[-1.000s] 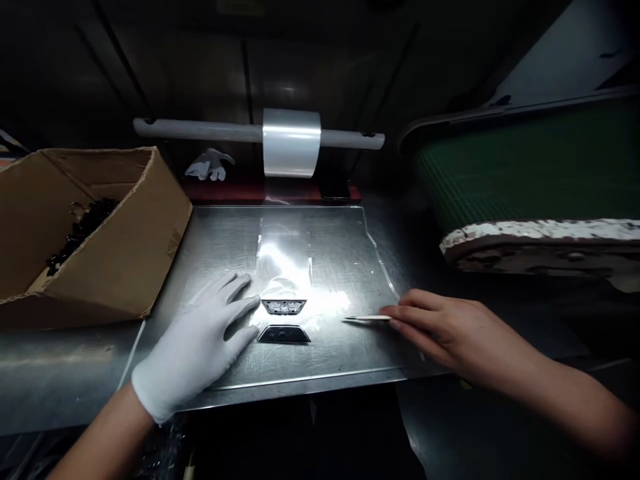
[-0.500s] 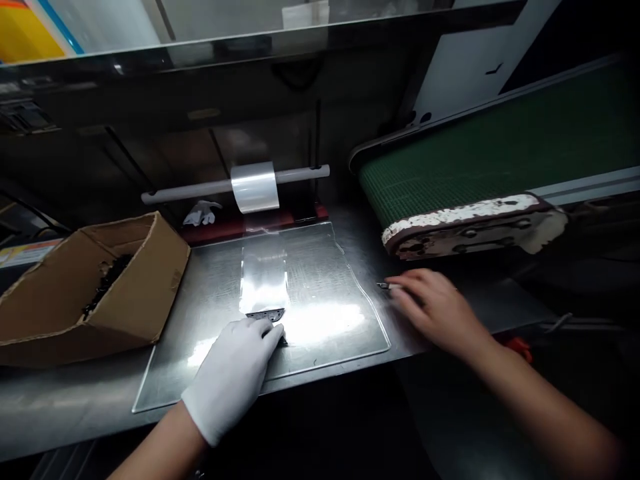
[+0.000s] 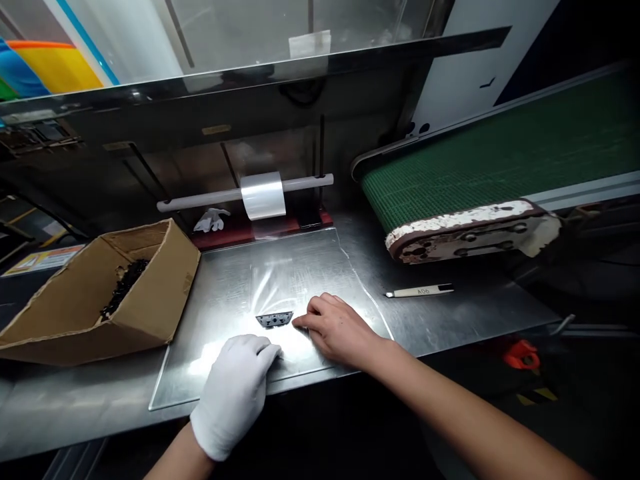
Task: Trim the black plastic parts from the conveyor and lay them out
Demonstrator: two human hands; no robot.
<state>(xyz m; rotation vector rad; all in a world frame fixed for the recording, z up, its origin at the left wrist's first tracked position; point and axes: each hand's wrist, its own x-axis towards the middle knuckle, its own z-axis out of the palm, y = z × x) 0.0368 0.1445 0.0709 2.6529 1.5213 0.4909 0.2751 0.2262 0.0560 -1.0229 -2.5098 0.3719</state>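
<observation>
Cream tool (image 3: 423, 291) marked "A06" on metal table (image 3: 460, 320)

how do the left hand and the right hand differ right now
The left hand wears a white glove, while the right hand is bare. The right hand has a fingertip beside the right end of the small dark part; the left hand lies nearer the person, below that part. Both are back side up over the clear-edged sheet.
</observation>
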